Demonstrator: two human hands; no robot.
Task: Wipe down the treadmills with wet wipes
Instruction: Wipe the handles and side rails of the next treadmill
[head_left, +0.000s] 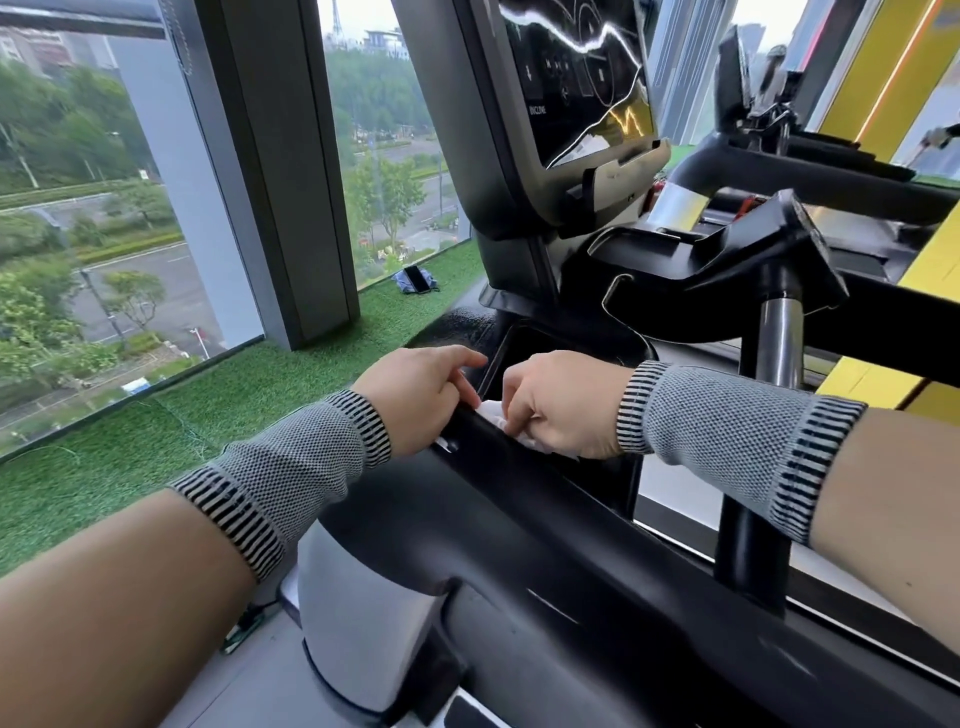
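A black treadmill handrail (545, 499) runs diagonally through the middle of the head view, leading up to the console tray (524, 348) and the dark screen (582, 78). My right hand (561, 405) grips a crumpled white wet wipe (498, 415) and presses it on the rail's top edge beside the tray. My left hand (421, 395) rests on the rail's left side, its fingers curled over the edge, index finger stretched toward the tray. Whether the left fingers touch the wipe is unclear. Both wrists wear grey knitted bands.
Green artificial turf (156, 441) lies left of the treadmill along the floor-to-ceiling window (104, 208). A phone on a blue cloth (415, 280) lies on the turf near a dark pillar (280, 171). A second treadmill (831, 171) stands at the right by a yellow wall.
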